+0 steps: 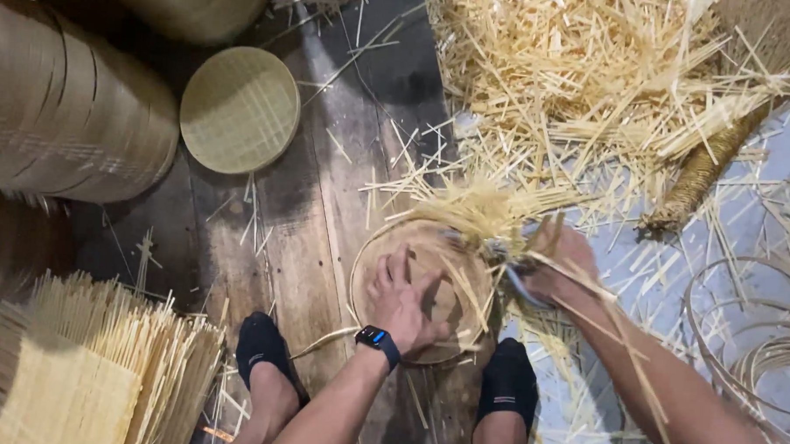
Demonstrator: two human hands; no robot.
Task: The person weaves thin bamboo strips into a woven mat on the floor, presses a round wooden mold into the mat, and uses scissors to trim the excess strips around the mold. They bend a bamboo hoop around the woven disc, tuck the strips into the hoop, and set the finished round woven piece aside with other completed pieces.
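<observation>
A round woven bamboo tray (378, 256) lies on the wooden floor between my two black-socked feet. My left hand (401, 299), with a black watch on the wrist, presses flat on the tray, fingers spread. My right hand (558, 263) grips a dark tool (503, 252) at the tray's right rim, where a fringe of loose bamboo strip ends (479, 207) sticks out. The tool is blurred and partly hidden by the strips.
A heap of cut bamboo strips (584, 71) fills the upper right. A finished round tray (240, 110) lies at upper left beside stacked bamboo hoops (62, 114). Bundled strips (83, 369) stand at lower left, coiled bamboo rings (758, 348) at right.
</observation>
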